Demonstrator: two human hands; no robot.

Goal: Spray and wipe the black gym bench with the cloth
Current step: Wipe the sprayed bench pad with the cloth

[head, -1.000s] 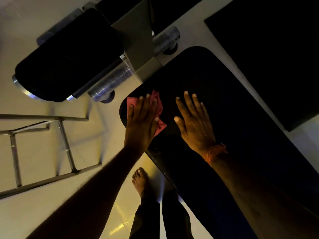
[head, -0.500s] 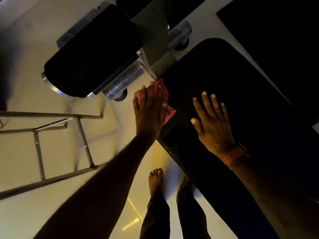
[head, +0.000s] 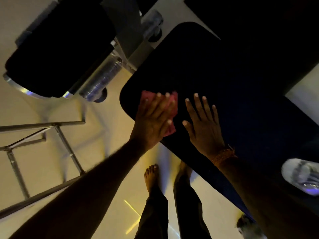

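While the left hand (head: 153, 118) lies flat, fingers straight and together, on the pink cloth (head: 174, 105), it presses it onto the black gym bench (head: 224, 80) just inside the pad's rounded corner and left edge. The right hand (head: 204, 125) rests flat just beside, fingers spread, holding nothing. Bare pad stretches beyond the 2 hands; pale floor (head: 107, 135) and a metal frame (head: 69, 149) lie past the edge.

Steel frame (head: 43, 125), black pad (head: 57, 49), pale floor (head: 43, 169)
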